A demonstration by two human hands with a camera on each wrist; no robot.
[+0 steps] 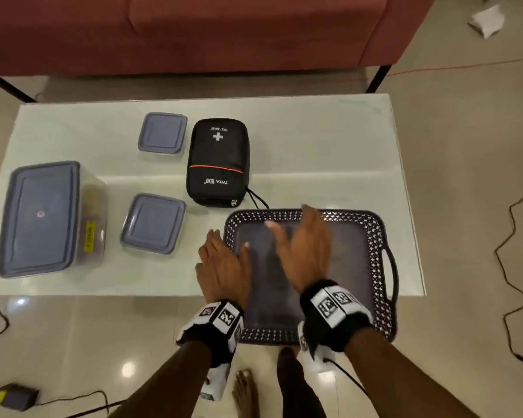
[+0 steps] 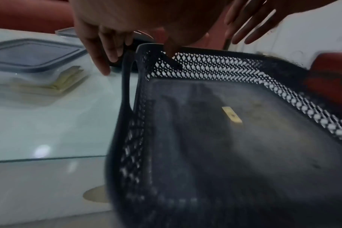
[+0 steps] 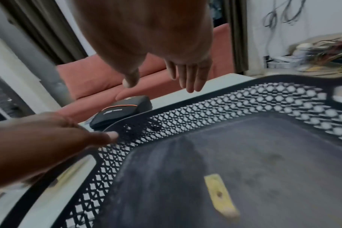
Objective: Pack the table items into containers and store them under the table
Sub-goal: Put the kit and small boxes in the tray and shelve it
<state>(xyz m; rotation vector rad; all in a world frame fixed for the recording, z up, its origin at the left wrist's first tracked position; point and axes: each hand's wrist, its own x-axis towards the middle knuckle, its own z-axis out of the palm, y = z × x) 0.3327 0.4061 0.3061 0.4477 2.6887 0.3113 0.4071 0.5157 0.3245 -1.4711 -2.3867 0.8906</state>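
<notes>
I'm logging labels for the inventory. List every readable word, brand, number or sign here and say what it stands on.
"FIRST AID KIT" with a white cross: far end of the black first aid pouch.
"TATA 1mg": its near end, upside down to the head camera.
Yellow sticker on the large lidded container: print too blurred to read.
Red mark on its lid: unreadable.
Yellow tag in the black lattice tray: no legible text.

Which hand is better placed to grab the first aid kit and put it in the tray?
Probably the right hand: open, it hovers over the black tray, fingertips near the far rim beside the first aid kit. The left hand sits lower at the tray's left edge, farther from the kit.
</notes>
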